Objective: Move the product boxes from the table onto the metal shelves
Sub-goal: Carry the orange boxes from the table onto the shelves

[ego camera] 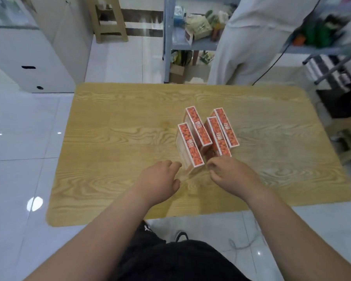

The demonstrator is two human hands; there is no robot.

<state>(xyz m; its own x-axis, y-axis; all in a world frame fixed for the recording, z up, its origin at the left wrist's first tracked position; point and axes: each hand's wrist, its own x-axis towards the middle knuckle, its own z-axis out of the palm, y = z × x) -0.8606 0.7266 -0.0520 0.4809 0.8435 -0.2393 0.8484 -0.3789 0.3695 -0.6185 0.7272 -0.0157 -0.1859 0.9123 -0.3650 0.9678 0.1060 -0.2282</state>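
Boxes [190,145], four, all on counter [120,128]; shelves [199,46] await them. Left hand [160,176] and right hand [232,173] loose, gripping nothing yet.

The left forearm [101,230] and right forearm [292,226] are bare and reach forward, converging. The left hand [160,178] is palm down with loosely bent fingers. The right hand [230,173] has curled fingers too and seems to grip nothing.

Wooden stool [109,19] near white cabinet [28,57] on glossy floor tiles [18,138]
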